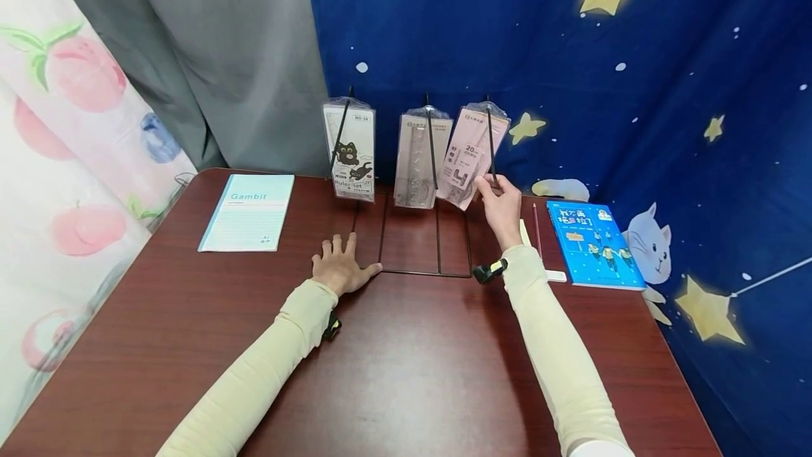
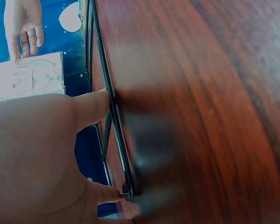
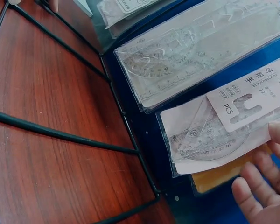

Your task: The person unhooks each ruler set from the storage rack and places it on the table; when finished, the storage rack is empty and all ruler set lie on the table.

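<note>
A black wire display rack (image 1: 423, 273) stands on the table with ruler set packs hanging from its hooks. My right hand (image 1: 503, 209) pinches the lower right edge of the rightmost pink ruler set (image 1: 468, 154), which hangs tilted. In the right wrist view, the thumb lies at that pack's (image 3: 210, 135) edge, with the other fingers apart below it. My left hand (image 1: 340, 264) rests on the table with fingers spread, its thumb touching the base wire. A clear-fronted ruler set (image 1: 415, 161) hangs in the middle and a cat-print ruler set (image 1: 350, 154) on the left.
A pale blue Gambit notebook (image 1: 249, 214) lies on the left of the brown table (image 1: 406, 372). On the right are a blue book (image 1: 596, 245), a dark red pencil (image 1: 537, 228) and a small white block (image 1: 556, 276). Curtains (image 1: 545, 34) hang behind the table.
</note>
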